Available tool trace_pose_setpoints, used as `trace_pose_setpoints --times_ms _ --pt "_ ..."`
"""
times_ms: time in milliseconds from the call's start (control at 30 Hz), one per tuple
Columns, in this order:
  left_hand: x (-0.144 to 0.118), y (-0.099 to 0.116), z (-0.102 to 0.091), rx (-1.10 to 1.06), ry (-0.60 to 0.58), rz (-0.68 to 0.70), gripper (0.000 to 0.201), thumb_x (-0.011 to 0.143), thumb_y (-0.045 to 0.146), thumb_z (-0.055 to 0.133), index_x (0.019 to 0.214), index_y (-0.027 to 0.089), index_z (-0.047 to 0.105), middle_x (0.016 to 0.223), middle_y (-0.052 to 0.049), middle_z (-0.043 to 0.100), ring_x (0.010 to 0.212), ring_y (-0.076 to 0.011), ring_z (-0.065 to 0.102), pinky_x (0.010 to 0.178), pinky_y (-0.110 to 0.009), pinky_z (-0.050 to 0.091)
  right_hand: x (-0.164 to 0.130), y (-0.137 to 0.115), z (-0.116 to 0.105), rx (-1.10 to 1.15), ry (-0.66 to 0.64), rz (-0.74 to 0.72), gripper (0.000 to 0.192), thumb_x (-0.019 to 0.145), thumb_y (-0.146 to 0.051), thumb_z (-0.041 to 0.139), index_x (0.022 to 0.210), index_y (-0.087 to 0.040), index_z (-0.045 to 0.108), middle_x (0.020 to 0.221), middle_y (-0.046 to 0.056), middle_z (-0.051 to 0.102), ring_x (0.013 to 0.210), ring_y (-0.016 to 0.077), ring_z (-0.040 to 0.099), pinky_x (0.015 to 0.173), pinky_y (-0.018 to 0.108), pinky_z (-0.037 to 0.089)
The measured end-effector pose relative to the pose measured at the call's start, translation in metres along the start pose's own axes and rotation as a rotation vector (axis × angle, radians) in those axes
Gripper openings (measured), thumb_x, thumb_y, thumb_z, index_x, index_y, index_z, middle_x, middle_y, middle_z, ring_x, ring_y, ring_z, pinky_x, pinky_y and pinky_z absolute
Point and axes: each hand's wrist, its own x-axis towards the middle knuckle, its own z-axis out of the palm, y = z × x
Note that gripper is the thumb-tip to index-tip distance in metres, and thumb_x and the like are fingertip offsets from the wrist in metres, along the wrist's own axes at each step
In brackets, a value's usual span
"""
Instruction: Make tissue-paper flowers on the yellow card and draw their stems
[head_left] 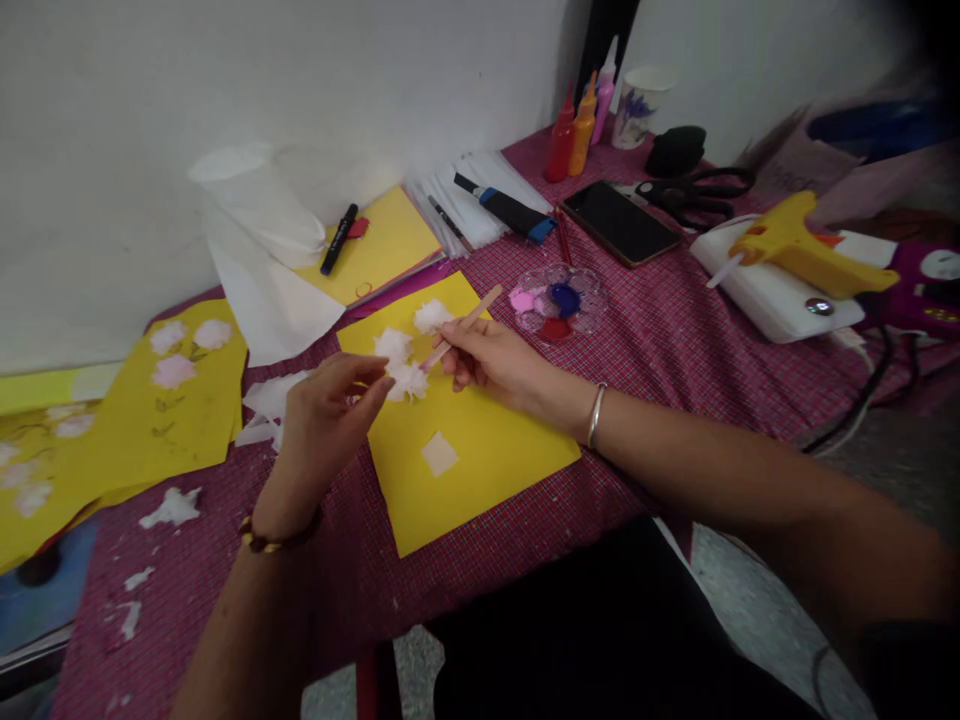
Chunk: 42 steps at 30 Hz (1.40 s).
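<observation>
My right hand (484, 360) is closed around a wooden craft stick (480, 306), its pinkish lower tip touching a white tissue-paper flower (407, 382). At that flower's left edge is my left hand (334, 415), thumb and forefinger slightly apart; whether they touch the tissue is hard to see. Two more tissue flowers, one at the upper left (393, 345) and one at the upper right (431, 316), sit on the same yellow sheet (480, 480). Below them lies a small pale paper square (439, 454). To the right, a clear palette (589, 312) contains pink, blue and red paint.
Finished-looking yellow sheets with pale flowers (202, 400) lie at the left beside tissue scraps (172, 508). A phone (621, 222), scissors (694, 195), paint bottles (581, 130) and a paper cup (637, 110) stand or lie behind. A yellow glue gun (817, 255) rests on a white box (780, 295).
</observation>
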Motion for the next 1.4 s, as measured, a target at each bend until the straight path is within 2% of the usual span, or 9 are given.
trace_pose_setpoints --times_ms 133,233,433,600,900,1067,1267,1333,1400 --pt "-0.012 -0.035 0.008 -0.079 -0.135 -0.227 0.015 0.079 0.035 0.067 0.08 0.02 0.07 0.074 -0.004 0.071 0.063 -0.0158 0.063 0.054 -0.025 0.047 0.006 0.009 -0.002 -0.32 -0.041 -0.156 0.018 0.093 -0.02 0.054 0.076 -0.017 0.056 0.06 -0.003 0.062 0.044 0.0059 0.048 0.043 0.018 0.039" --pt "-0.014 -0.04 0.013 -0.17 -0.2 -0.285 0.018 0.073 0.036 0.072 0.079 0.019 0.069 0.07 -0.003 0.069 0.06 -0.0153 0.06 0.053 -0.024 0.046 0.004 0.016 0.003 -0.488 -0.116 -0.213 0.013 0.092 -0.019 0.052 0.08 -0.018 0.054 0.068 -0.001 0.063 0.055 0.0077 0.053 0.05 0.019 0.043" --pt "-0.012 -0.034 0.025 -0.06 -0.129 -0.28 0.008 0.074 0.026 0.065 0.071 0.018 0.063 0.066 -0.001 0.062 0.06 -0.0134 0.055 0.054 -0.024 0.04 0.0 0.023 0.006 -0.982 -0.194 -0.423 0.016 0.092 -0.023 0.048 0.082 -0.017 0.059 0.085 0.003 0.065 0.074 0.0131 0.058 0.072 0.027 0.043" --pt "-0.013 -0.038 0.029 -0.056 -0.105 -0.291 0.009 0.075 0.027 0.062 0.071 0.019 0.061 0.064 0.0 0.06 0.058 -0.0125 0.053 0.053 -0.025 0.038 0.001 0.02 0.008 -1.203 -0.141 -0.387 0.018 0.094 -0.028 0.048 0.088 -0.018 0.062 0.087 0.006 0.067 0.078 0.0168 0.059 0.072 0.029 0.04" --pt "-0.013 -0.041 0.032 -0.134 -0.108 -0.313 0.009 0.074 0.027 0.061 0.07 0.019 0.058 0.064 0.001 0.059 0.056 -0.0118 0.051 0.052 -0.024 0.037 0.006 0.024 0.014 -1.123 -0.113 -0.341 0.014 0.09 -0.026 0.054 0.083 -0.018 0.062 0.08 0.006 0.065 0.078 0.0174 0.058 0.066 0.028 0.04" --pt "-0.015 -0.046 0.035 -0.111 -0.091 -0.313 0.009 0.074 0.027 0.062 0.071 0.02 0.058 0.062 0.001 0.058 0.055 -0.0118 0.051 0.05 -0.024 0.037 0.001 0.022 0.008 -0.785 -0.037 -0.4 0.019 0.095 -0.031 0.048 0.084 -0.019 0.057 0.077 0.002 0.064 0.067 0.0113 0.057 0.06 0.024 0.044" --pt "-0.015 -0.027 0.018 -0.109 -0.048 -0.313 0.008 0.075 0.027 0.063 0.076 0.02 0.06 0.066 -0.001 0.062 0.057 -0.013 0.055 0.051 -0.025 0.04 0.0 0.016 0.0 -0.486 0.022 -0.24 0.014 0.094 -0.023 0.051 0.081 -0.019 0.053 0.063 -0.003 0.061 0.046 0.0057 0.049 0.046 0.018 0.041" --pt "-0.019 -0.012 0.015 -0.066 -0.147 -0.261 0.01 0.076 0.029 0.064 0.074 0.021 0.06 0.065 0.0 0.061 0.055 -0.0135 0.054 0.051 -0.025 0.04 0.003 0.016 -0.001 -0.449 0.006 -0.215 0.015 0.095 -0.022 0.051 0.08 -0.018 0.053 0.061 -0.003 0.061 0.044 0.0053 0.049 0.044 0.017 0.04" --pt "-0.026 0.001 0.016 -0.021 -0.333 -0.17 0.01 0.074 0.028 0.066 0.08 0.021 0.062 0.072 -0.002 0.063 0.059 -0.015 0.056 0.055 -0.027 0.042 0.004 0.016 -0.002 -0.444 -0.015 -0.189 0.017 0.095 -0.021 0.051 0.078 -0.018 0.054 0.059 -0.004 0.06 0.043 0.0047 0.048 0.044 0.017 0.04"
